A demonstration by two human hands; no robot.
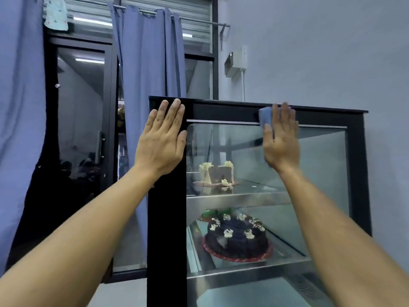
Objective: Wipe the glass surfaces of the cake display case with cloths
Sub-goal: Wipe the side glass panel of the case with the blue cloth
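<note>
A pale blue-grey wall (321, 52) fills the right side, plain and smooth, with a small box-shaped fixture (235, 63) mounted on it. To the left hang blue fabric curtains (150, 63) in soft folds from a metal rod, in front of a dark-framed glass door (81, 129) whose pane reflects ceiling lights; what lies behind it is too dark to make out.

The cake display case (358, 173) stands against the wall, its black frame square-edged, its left post broad and flat. The front glass pane (321, 173) is clear and largely uncovered to the right of and below the hands. The case's bottom runs out of the picture.

Inside, metal shelves (239, 198) carry a pale frosted cake with a slice cut out (215, 173) above, and a round dark chocolate cake (238, 238) with white dollops on a red-rimmed board below. A green item behind the chocolate cake is mostly hidden.

The left hand (162, 138) lies flat, fingers straight and together, pressed on the upper left corner of the frame, holding nothing. The right hand (281, 140) is also flat, fingers straight, pressing a blue cloth (265, 117) against the glass at its top edge, fingertips reaching the black top rail. Most of the cloth is hidden beneath the palm.
</note>
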